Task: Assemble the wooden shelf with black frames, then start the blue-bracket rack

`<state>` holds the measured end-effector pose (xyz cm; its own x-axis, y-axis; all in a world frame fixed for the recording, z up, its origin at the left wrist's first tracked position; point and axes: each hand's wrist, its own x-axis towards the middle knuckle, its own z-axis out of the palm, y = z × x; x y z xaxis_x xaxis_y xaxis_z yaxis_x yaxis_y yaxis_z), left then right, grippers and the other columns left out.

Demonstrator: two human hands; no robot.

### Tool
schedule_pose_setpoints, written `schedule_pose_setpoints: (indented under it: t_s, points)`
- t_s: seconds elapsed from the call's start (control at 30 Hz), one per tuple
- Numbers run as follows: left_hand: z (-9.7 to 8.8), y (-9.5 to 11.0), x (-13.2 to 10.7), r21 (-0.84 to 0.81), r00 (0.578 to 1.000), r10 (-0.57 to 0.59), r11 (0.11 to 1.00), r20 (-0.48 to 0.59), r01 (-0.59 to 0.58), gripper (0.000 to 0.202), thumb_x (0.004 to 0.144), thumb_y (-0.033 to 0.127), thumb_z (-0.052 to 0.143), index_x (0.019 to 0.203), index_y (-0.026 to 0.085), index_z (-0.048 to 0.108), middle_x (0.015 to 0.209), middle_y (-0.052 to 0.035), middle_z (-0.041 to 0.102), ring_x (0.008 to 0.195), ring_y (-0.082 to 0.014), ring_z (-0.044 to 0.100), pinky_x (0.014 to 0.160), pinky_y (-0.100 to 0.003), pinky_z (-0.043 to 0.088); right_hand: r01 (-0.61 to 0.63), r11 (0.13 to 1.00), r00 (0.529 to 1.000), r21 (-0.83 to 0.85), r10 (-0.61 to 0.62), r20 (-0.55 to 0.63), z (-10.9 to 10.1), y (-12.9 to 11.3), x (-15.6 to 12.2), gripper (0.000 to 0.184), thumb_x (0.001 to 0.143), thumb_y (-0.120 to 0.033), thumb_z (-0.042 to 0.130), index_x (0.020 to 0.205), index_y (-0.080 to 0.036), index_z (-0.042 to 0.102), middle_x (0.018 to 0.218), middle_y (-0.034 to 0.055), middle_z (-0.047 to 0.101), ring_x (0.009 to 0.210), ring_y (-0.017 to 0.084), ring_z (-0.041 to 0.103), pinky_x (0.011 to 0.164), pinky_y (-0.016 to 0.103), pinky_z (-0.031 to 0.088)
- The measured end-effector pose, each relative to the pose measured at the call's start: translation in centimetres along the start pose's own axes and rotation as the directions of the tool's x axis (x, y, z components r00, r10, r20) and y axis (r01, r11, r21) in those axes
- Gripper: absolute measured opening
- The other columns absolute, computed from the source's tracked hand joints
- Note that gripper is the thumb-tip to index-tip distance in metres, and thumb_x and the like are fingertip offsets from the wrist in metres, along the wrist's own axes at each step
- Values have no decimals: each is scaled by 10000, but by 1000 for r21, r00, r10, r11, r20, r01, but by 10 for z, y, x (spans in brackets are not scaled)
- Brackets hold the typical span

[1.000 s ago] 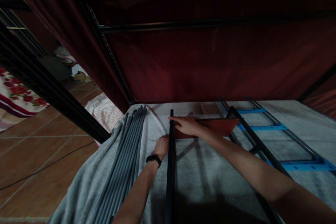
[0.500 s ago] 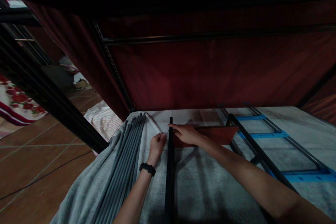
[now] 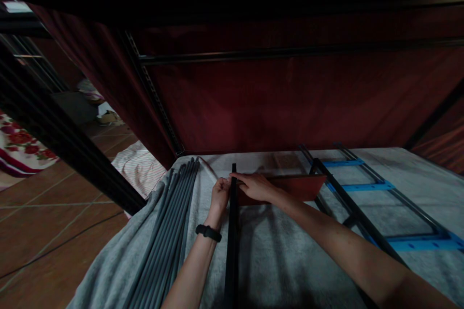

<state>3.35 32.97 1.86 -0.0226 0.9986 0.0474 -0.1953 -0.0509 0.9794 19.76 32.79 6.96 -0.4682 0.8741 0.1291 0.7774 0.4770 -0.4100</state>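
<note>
Here's the left hand [image 3: 219,194], fingers bent in against the black bar [image 3: 232,241] near its far end; whether it's pinching anything, I can't tell. Across from it, the right hand [image 3: 257,187] lies over the brown board [image 3: 299,187], fingertips on that bar, its grip unclear. Grey rods [image 3: 172,217] lie left on the blanket [image 3: 275,265], blue crosspieces [image 3: 368,186] right.

A grey blanket [image 3: 282,256] carries the things, its left side sloping down. Grey rods [image 3: 173,212] lie in a row along its left edge. Toward its middle sits a black frame [image 3: 231,246] with a brown board [image 3: 299,188]; toward its right edge lies a blue rack [image 3: 369,187].
</note>
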Motion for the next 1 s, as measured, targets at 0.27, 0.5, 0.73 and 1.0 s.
schedule_pose_setpoints:
  t_s: [0.27, 0.5, 0.73, 1.0]
  points:
    - [3, 4, -2, 61, 998, -8, 998, -59, 12, 404, 736, 553, 681, 761, 186, 513, 616, 55, 502, 526, -81, 432, 514, -205, 340, -6, 1000, 1000, -12, 6, 4, 1, 1, 0, 549, 936, -261, 457, 1477, -350, 435, 1428, -9, 580, 1245, 201, 600, 1051, 357, 459]
    - [0, -1, -2, 44, 998, 36, 998, -44, -34, 308, 731, 438, 699, 766, 177, 539, 634, 46, 540, 538, -79, 450, 525, -198, 357, -10, 1000, 1000, -28, 10, 0, 2, 1, 0, 548, 934, -292, 462, 1479, -334, 436, 1428, 4, 579, 1246, 217, 600, 1047, 372, 462]
    - [2, -1, -3, 48, 999, -8, 999, -48, 10, 425, 728, 560, 700, 728, 187, 495, 593, 61, 487, 518, -77, 417, 513, -206, 346, -11, 1000, 1000, -19, 11, 3, 1, 0, 0, 557, 925, -282, 472, 1478, -338, 438, 1425, 3, 582, 1240, 217, 604, 1036, 371, 469]
    - [1, -5, -1, 92, 997, 18, 996, -75, -11, 348, 748, 493, 679, 763, 191, 508, 623, 46, 521, 539, -89, 437, 537, -216, 373, -8, 999, 1000, -31, 8, -1, 1, 0, 1, 560, 919, -286, 483, 1474, -346, 444, 1405, 6, 600, 1219, 229, 618, 1020, 382, 481]
